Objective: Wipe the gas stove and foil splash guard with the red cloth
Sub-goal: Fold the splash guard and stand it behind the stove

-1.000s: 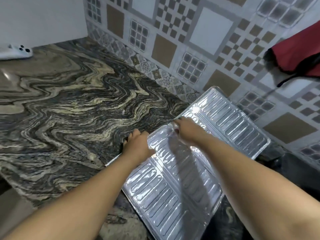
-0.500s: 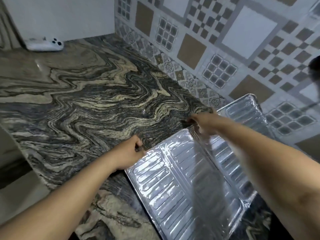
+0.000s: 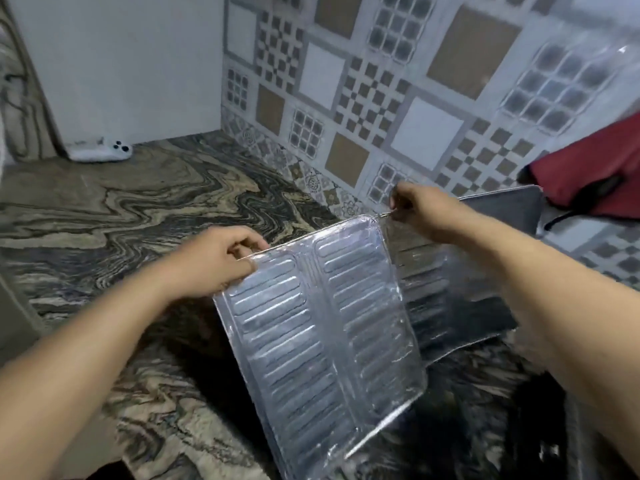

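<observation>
Both bare arms reach forward, side by side. The left hand (image 3: pixel 216 261) has its fingers curled with the thumb on top — a pinching grip. The right hand (image 3: pixel 420 211) is farther out and higher, fingers bent in a tight pinch too — knuckles up.

Foil splash guard (image 3: pixel 322 327) at centre, standing tilted on tabletop (image 3: pixel 114 216), folded panels running toward 2 o'clock. Left hand (image 3: pixel 218 261) on its top edge at 10 o'clock; right hand (image 3: pixel 422 213) on top edge at 1 o'clock. Cloth (image 3: pixel 588 171) at 3 o'clock, behind guard. Small device (image 3: pixel 100 152) at 10 o'clock, far corner, against wall (image 3: pixel 114 64). Tiled wall (image 3: pixel 381 81) behind guard.
</observation>
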